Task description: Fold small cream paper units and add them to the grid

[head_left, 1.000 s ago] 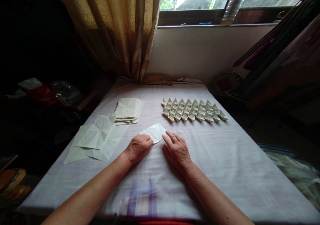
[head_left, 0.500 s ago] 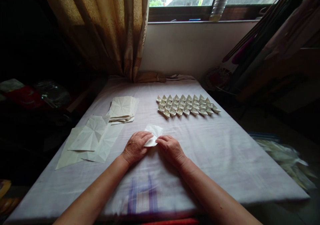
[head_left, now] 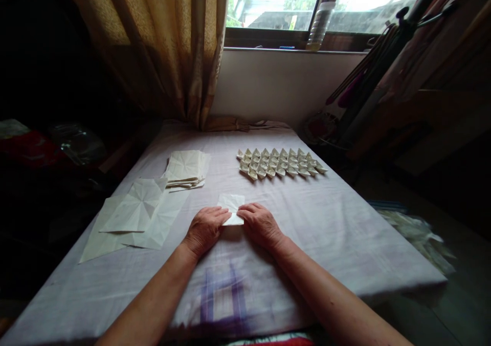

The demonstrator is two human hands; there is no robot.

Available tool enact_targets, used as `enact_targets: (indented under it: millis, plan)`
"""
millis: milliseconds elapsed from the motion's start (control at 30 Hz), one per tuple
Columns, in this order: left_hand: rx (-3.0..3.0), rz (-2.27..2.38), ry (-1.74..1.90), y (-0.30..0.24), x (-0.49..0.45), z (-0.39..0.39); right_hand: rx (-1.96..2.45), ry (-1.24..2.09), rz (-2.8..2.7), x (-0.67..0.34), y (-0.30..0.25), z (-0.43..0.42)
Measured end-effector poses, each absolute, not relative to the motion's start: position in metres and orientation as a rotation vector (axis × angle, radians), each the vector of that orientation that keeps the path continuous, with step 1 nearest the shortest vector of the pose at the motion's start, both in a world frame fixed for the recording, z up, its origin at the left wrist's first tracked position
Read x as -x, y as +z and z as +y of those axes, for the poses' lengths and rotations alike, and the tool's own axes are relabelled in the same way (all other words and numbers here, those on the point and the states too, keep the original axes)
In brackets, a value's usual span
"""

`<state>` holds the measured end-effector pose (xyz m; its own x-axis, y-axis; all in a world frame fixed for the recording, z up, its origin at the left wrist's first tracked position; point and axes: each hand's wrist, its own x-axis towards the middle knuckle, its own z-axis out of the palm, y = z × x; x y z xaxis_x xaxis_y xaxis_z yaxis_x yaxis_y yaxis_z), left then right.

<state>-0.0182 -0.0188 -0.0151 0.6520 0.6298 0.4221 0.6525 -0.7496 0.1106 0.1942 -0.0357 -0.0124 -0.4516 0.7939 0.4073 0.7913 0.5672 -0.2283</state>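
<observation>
A small folded sheet of white paper (head_left: 231,201) lies on the cloth between my hands, its near edge turned over into a flat strip. My left hand (head_left: 206,228) grips its left side, fingers pressed together on the strip. From the other side, my right hand (head_left: 261,223) pinches the right end, fingers closed. Both thumbs are mostly hidden. Beyond and to the right stand rows of small folded paper boats (head_left: 282,163). To the left lie a stack of creased square papers (head_left: 186,167) and several loose creased sheets (head_left: 140,205).
A pale checked cloth (head_left: 330,233) covers the table. Behind it hang a gold curtain (head_left: 172,54) and a window with a clear plastic jar (head_left: 320,26) on its sill. Plastic bags (head_left: 416,233) sit low beyond the right edge. A dark stand with hanging cloths leans at the right.
The paper has turned from a slant to square with me, and its near strip lies straighter. My hands are now more evenly placed at its two sides. The camera view has shifted slightly.
</observation>
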Motion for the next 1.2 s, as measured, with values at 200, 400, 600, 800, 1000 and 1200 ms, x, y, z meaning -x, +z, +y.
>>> enact_targets:
  millis: [200,400,600,800,1000,1200]
  plan:
    - [2.812,-1.066,-0.679,-0.014,0.011,-0.024,1.279,0.039,-2.359,-0.194,-0.010,-0.041]
    - [2.816,-1.110,-0.704,-0.012,0.014,-0.026,1.274,0.037,-2.340,-0.196,-0.012,-0.045]
    - [2.788,-1.233,-0.820,-0.013,0.026,-0.024,1.245,0.017,-2.300,-0.196,-0.013,-0.044]
    - [2.804,-1.298,-0.906,-0.012,0.028,-0.022,1.198,0.108,-2.255,-0.199,-0.015,-0.044]
    - [2.847,-1.383,-1.007,-0.003,0.021,-0.028,1.215,0.259,-2.141,-0.207,-0.020,-0.040]
    - [2.738,-1.577,-1.035,-0.008,0.019,-0.026,1.463,0.333,-2.004,-0.203,-0.013,-0.028]
